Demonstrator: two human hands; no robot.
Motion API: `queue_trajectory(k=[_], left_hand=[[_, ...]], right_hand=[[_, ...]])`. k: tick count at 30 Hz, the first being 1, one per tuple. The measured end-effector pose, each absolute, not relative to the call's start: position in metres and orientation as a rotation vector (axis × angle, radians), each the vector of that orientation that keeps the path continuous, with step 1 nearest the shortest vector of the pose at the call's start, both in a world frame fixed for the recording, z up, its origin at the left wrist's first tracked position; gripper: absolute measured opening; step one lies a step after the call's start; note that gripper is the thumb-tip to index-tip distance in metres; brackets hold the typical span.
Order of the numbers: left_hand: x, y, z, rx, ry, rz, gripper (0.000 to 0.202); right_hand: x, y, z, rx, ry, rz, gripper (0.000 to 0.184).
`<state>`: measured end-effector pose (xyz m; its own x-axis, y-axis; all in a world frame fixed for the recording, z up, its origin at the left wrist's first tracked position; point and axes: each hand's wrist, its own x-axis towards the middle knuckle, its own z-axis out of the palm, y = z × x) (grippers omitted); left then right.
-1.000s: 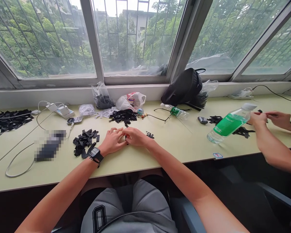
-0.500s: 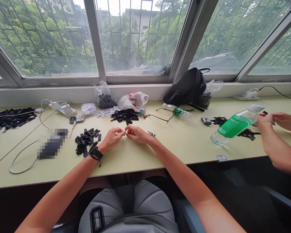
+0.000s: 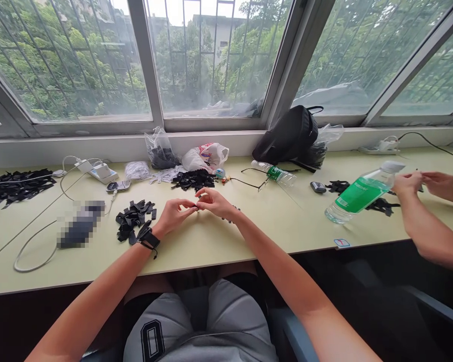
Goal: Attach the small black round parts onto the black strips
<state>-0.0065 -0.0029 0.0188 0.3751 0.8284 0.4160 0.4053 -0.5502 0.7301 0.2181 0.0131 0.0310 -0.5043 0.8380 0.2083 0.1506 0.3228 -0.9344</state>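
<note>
Along a pale green window desk (image 3: 272,226), the seated person's left hand (image 3: 173,217) and right hand (image 3: 214,202) meet at the middle, fingers curled and fingertips pinched together; whether they grip anything is too small to tell. A heap of black fabric scraps (image 3: 132,220) lies just left of the left hand, nearer it than the right, while a few tiny black bits (image 3: 230,215) sit beside the right hand. Far right, a co-worker's hands (image 3: 407,184) work beside a green-labelled water bottle (image 3: 358,195).
</note>
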Motion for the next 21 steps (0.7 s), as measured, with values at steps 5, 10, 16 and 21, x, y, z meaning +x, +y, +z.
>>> queue_trajectory(k=[5,10,16,21], left_hand=[[-0.007,-0.001,0.021,2.058,1.050,1.084,0.035],[-0.006,-0.001,0.021,2.002,1.099,1.103,0.038],[-0.005,-0.004,0.023,2.002,1.208,1.123,0.034],[-0.006,-0.005,0.026,1.978,1.234,1.272,0.029]], right_hand=[[0.218,0.014,0.028,-0.853,-1.903,1.198,0.032],[0.220,0.018,0.022,-0.854,-1.903,1.187,0.017],[0.227,0.013,0.034,-0.977,-2.017,1.135,0.021],[0.228,0.010,0.039,-1.026,-2.027,1.201,0.032]])
